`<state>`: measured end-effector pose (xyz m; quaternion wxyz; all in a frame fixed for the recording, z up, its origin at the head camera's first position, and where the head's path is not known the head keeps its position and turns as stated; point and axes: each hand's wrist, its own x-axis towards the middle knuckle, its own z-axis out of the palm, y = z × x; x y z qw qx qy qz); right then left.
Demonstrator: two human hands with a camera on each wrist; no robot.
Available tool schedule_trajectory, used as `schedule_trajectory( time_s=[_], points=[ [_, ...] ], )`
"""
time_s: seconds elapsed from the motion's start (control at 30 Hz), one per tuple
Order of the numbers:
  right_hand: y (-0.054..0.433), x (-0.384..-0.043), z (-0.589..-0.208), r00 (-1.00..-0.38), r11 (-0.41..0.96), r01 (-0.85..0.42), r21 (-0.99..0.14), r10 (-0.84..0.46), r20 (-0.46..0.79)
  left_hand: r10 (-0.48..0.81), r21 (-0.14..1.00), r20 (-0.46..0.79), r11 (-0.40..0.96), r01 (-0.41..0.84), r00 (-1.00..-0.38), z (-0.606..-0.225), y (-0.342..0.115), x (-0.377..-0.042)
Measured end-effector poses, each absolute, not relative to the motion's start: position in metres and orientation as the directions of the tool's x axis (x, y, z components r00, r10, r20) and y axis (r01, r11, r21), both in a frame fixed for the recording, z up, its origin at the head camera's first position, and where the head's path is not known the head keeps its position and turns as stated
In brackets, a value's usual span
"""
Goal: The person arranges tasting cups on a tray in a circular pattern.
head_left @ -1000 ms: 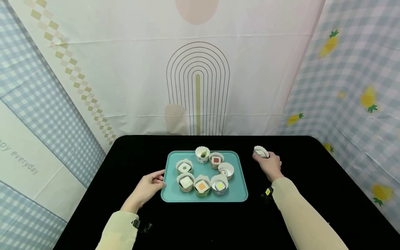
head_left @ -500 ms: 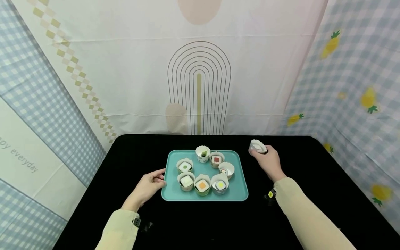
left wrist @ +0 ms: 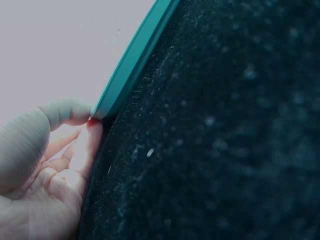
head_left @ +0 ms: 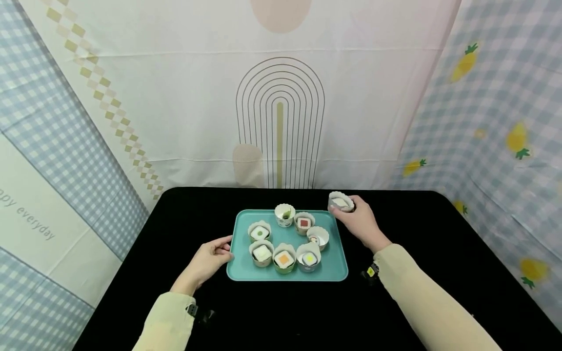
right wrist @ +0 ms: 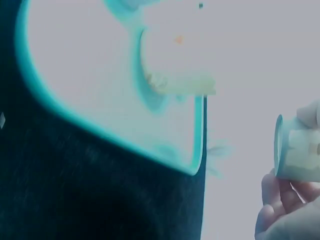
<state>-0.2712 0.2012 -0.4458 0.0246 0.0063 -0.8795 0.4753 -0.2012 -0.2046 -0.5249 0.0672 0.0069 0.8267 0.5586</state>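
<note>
In the head view my left hand (head_left: 207,261) pinches the left rim of the teal tray (head_left: 287,277); the left wrist view has thumb and finger meeting at the tray edge (left wrist: 120,82). My right hand (head_left: 363,222) holds a scalloped paper baking cup (head_left: 335,197) with a whitish piece inside, raised at the tray's back right corner. The right wrist view catches this cup (right wrist: 299,155) from the side, fingers around it. Several similar cups stand on the tray, among them one with a red-topped white square (head_left: 304,223) and one with an orange-topped square (head_left: 284,260).
On the tray, a cup with a green piece (head_left: 285,214) stands at the back and a cup with a yellow-marked piece (head_left: 309,258) at the front. The black table (head_left: 281,317) ends at a patterned cloth wall (head_left: 197,122) behind.
The right hand has lifted the paper cup off the table right of the tray and carried it left to the tray's back right corner. The left hand keeps its grip on the rim.
</note>
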Motion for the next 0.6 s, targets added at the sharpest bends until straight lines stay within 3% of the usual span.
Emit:
schedule_trajectory(
  time_s=[0.6],
  points=[
    [0.091, -0.281, -0.422, -0.95, 0.573, -0.234, -0.786, -0.307, 0.059, 0.084, 0.929, -0.083, 0.366, -0.047, -0.993, -0.529, -0.205, -0.204]
  ],
)
